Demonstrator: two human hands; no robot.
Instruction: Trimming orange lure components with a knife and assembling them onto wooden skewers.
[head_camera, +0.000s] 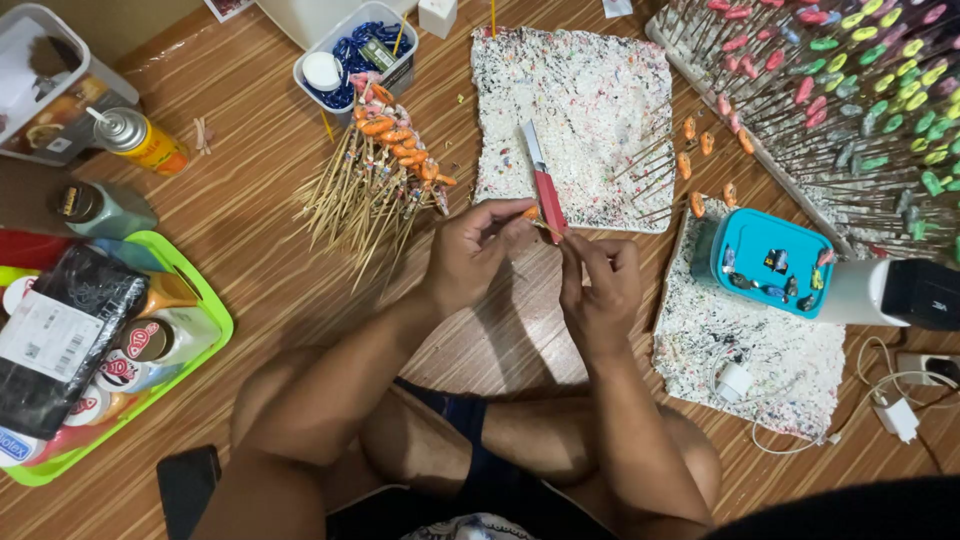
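Observation:
My left hand (478, 250) pinches a small orange piece (529, 212) on a thin wooden stick, fingers closed around it. My right hand (598, 285) grips a red-handled utility knife (545, 190), its blade pointing away from me over a paint-speckled white foam slab (575, 100). The two hands meet above the wooden floor, in front of my crossed legs. Just left of my left hand lies a pile of bamboo sticks with orange pieces (385, 165) on their tips.
A foam board (850, 90) holding several sticks with pink, green and yellow pieces fills the top right. A teal box (770, 260) sits on another speckled slab (750, 350). A green basket (205, 310) of bottles, a spray can (140, 135) and chargers (900, 415) lie around.

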